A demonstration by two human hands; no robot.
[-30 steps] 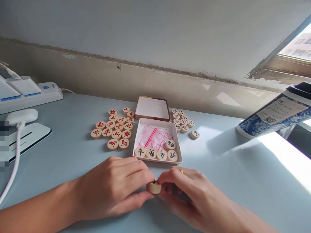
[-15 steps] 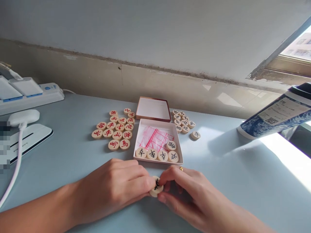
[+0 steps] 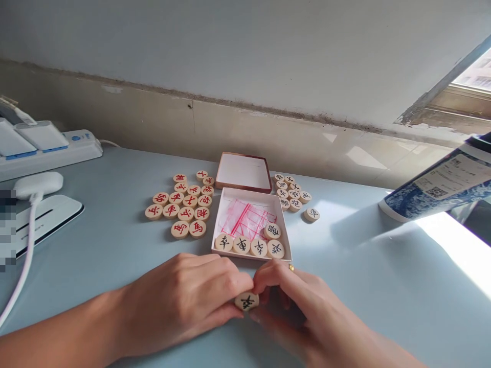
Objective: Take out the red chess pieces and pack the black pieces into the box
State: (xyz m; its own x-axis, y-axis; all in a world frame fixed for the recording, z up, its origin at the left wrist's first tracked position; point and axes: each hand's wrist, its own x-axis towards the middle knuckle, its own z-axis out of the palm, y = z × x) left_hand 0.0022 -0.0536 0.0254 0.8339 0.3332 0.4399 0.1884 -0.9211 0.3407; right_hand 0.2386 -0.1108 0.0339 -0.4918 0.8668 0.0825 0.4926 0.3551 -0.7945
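Observation:
A round wooden piece with a black character (image 3: 246, 301) is between my two hands, in front of the open box (image 3: 252, 257). My left hand (image 3: 192, 291) has its thumb and fingers closed round the piece's left side. My right hand (image 3: 295, 301), with a ring on one finger, is bent at the piece's right edge, fingertips touching it. Inside the box, black-marked pieces (image 3: 242, 244) form a row along the near wall, one more behind them, beside a folded red-lined plastic sheet (image 3: 245, 217).
The box lid (image 3: 244, 171) lies behind the box. Red-marked pieces (image 3: 185, 213) lie left, more black-marked pieces (image 3: 294, 204) right. A blue and white cup (image 3: 441, 179) leans at the right. A power strip (image 3: 82, 145) and white cable (image 3: 29, 255) are at the left.
The held piece has tilted and moved slightly down, its character turned. My left index finger has lifted over it, and my right thumb has shifted, blurred. The view has shifted slightly.

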